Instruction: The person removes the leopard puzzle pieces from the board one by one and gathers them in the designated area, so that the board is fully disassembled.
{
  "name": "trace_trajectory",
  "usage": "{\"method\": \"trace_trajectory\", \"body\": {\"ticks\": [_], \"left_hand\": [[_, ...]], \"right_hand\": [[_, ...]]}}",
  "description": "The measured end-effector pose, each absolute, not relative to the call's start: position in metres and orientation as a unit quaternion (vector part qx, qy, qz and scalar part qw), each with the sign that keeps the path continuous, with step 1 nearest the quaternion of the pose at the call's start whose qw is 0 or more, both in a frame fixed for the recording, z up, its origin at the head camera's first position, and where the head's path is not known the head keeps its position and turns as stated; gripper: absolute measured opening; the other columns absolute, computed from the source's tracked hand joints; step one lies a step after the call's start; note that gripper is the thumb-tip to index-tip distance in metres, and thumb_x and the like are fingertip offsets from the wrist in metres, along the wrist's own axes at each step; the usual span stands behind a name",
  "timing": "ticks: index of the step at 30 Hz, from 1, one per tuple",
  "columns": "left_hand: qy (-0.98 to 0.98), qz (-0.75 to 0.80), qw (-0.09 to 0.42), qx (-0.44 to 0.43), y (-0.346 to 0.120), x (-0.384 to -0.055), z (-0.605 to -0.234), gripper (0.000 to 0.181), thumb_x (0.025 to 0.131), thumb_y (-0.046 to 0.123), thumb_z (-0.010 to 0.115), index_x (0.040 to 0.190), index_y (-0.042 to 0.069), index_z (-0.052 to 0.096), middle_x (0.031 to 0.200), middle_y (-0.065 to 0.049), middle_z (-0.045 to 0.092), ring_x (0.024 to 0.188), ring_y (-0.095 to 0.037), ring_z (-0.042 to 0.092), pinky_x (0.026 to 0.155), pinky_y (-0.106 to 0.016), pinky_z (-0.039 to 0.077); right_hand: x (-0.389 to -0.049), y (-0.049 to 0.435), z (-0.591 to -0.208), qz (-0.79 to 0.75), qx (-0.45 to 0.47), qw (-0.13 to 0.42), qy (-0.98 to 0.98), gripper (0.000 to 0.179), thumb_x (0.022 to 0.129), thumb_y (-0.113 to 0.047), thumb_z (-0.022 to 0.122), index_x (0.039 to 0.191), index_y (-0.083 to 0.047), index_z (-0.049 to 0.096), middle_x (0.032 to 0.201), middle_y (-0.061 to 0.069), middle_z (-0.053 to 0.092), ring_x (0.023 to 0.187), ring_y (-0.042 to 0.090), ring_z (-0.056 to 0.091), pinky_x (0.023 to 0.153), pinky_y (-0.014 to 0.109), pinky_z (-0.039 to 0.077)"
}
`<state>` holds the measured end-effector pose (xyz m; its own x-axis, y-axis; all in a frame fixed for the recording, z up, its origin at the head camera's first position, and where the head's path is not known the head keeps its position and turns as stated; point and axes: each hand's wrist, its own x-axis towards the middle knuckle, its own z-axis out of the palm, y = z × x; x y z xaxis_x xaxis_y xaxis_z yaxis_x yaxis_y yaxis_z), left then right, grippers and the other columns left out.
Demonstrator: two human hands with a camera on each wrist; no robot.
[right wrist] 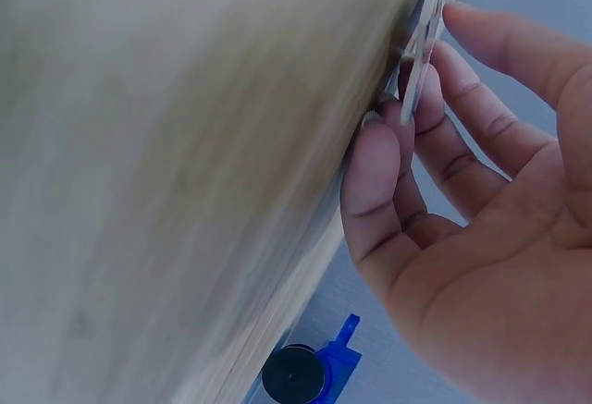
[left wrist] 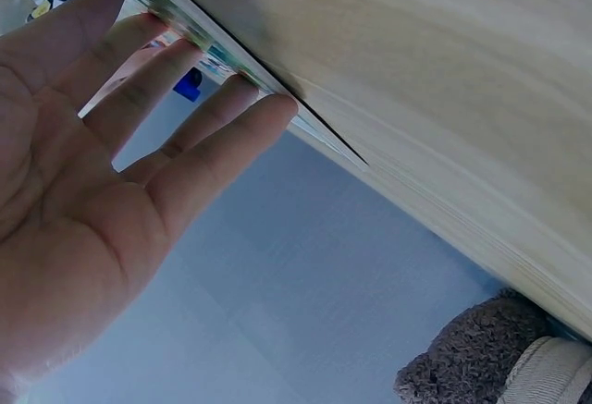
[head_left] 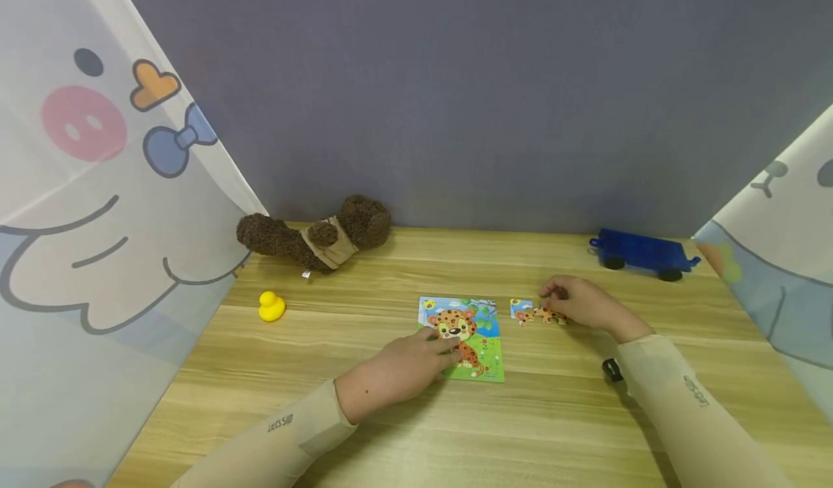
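A jigsaw puzzle board (head_left: 484, 354) with a leopard cub picture lies on the wooden table. My left hand (head_left: 416, 361) rests on its left part, fingers spread and fairly straight; in the left wrist view the fingertips (left wrist: 277, 108) touch the board's face. To the right of the board lie joined puzzle pieces (head_left: 520, 309) with yellow, blue and spotted parts. My right hand (head_left: 582, 301) is at their right end, its fingers curled around the edge of a thin puzzle piece (right wrist: 421, 62) in the right wrist view.
A brown teddy bear (head_left: 364, 224) lies at the back left, with a yellow rubber duck (head_left: 272, 307) in front of it. A blue toy wagon (head_left: 641, 251) stands at the back right. Beside the right sleeve is a small black object (head_left: 612, 370). A grey wall (head_left: 481, 112) rises behind the table.
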<state>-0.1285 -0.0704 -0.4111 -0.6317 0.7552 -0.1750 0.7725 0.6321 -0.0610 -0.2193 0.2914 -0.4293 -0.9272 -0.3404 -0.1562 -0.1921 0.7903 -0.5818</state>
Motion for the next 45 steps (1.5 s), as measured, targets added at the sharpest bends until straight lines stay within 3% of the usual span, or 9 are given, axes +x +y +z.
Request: {"method": "trace_trajectory", "body": {"ticks": [14,29,35,45], "left_hand": [[0.899,-0.062,0.067,0.428,-0.07,-0.129,-0.409,0.049,0.106,0.031,0.065,0.155,0.029,0.058,0.165,0.006,0.054,0.142,-0.022,0.059,0.101,-0.028,0.063],[0.896,-0.063,0.064,0.434,-0.07,-0.13,-0.412,0.053,0.104,0.032,0.068,0.156,0.028,0.058,0.164,0.005,0.054,0.142,-0.023,0.06,0.106,-0.03,0.061],[0.894,-0.07,0.059,0.439,-0.068,-0.131,-0.41,0.053,0.102,0.032,0.072,0.153,0.028,0.06,0.162,0.006,0.056,0.138,-0.023,0.062,0.104,-0.028,0.061],[0.898,-0.076,0.078,0.425,-0.062,-0.135,-0.408,0.053,0.102,0.028,0.074,0.153,0.033,0.06,0.162,0.008,0.056,0.142,-0.026,0.06,0.111,-0.038,0.06]], "right_hand": [[-0.215,0.292,-0.423,-0.288,-0.142,0.126,0.939,0.024,0.105,-0.018,0.063,0.122,-0.003,0.072,0.107,0.01,0.072,0.088,0.016,0.057,0.075,0.029,0.049],[-0.213,0.273,-0.386,-0.278,-0.152,0.112,0.942,0.034,0.112,-0.035,0.057,0.128,-0.008,0.069,0.114,0.011,0.071,0.072,0.016,0.058,0.063,0.032,0.05],[-0.211,0.255,-0.378,-0.278,-0.162,0.112,0.94,0.035,0.112,-0.037,0.057,0.13,-0.009,0.068,0.116,0.009,0.072,0.074,0.016,0.058,0.068,0.032,0.051],[-0.212,0.226,-0.369,-0.305,-0.183,0.112,0.928,0.033,0.111,-0.033,0.059,0.131,-0.008,0.068,0.113,0.008,0.071,0.08,0.017,0.062,0.072,0.034,0.054]]}}
